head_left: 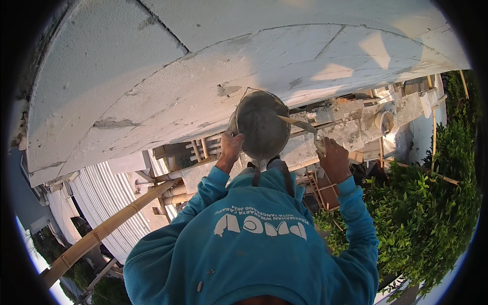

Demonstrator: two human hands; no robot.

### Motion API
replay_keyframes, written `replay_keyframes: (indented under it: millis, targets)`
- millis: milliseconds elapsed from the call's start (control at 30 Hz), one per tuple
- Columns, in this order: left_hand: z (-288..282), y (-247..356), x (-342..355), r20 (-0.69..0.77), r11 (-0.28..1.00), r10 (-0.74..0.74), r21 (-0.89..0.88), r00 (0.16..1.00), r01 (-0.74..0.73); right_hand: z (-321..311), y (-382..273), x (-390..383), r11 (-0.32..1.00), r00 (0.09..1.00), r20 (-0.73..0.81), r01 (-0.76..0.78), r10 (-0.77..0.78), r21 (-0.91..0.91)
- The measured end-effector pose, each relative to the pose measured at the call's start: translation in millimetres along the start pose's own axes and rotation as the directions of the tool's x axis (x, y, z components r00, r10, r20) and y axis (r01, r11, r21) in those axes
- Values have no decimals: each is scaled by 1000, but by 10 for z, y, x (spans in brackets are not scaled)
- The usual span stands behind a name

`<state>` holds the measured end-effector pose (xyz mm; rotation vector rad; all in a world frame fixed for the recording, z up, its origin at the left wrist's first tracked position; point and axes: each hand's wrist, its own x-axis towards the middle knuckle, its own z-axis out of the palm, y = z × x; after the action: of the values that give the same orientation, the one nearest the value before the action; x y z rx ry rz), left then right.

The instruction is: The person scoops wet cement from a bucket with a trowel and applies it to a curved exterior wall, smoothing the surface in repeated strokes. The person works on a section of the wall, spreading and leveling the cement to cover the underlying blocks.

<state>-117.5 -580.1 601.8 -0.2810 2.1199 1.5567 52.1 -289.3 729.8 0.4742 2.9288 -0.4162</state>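
A dark round bucket (243, 109) is in front of my body beside the wall, its mouth facing up. Grey residue coats its inside, but how much mortar it holds is hard to make out. My left hand (232, 147) grips the bucket's near left rim. In my right hand (334, 158), closed around the handle, is a pointed trowel (305, 126). Its blade points left, with the tip over the bucket's right rim.
A pale block wall (168, 96) with visible joints rises along the far side. Boards of a scaffold (351, 124) run below on the right, with a round container (384, 122). A bamboo pole (101, 231) slants at left above a corrugated roof (104, 203). Leafy branches (422, 208) fill the right.
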Motion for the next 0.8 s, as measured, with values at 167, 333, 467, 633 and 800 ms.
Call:
replay_keyframes:
  millis: [167,333,467,633,800]
  targets:
    - [66,380,-111,11,999,-7,46,1000,6,2,6,151,994,999,-41,-8,4,-108]
    - [106,294,-8,70,996,67,54,995,-71,-106,154,264,968,1000,-24,-4,-2,-253]
    - [126,274,8,102,985,100,130,990,-113,-124,431,320,954,999,-39,25,-38,-298]
    - [171,716,-221,167,954,148,236,975,-185,211,600,214,961,989,-103,78,-109,-266]
    - [227,1027,-393,251,912,206,302,946,-279,870,186,-35,998,990,-137,-13,21,57]
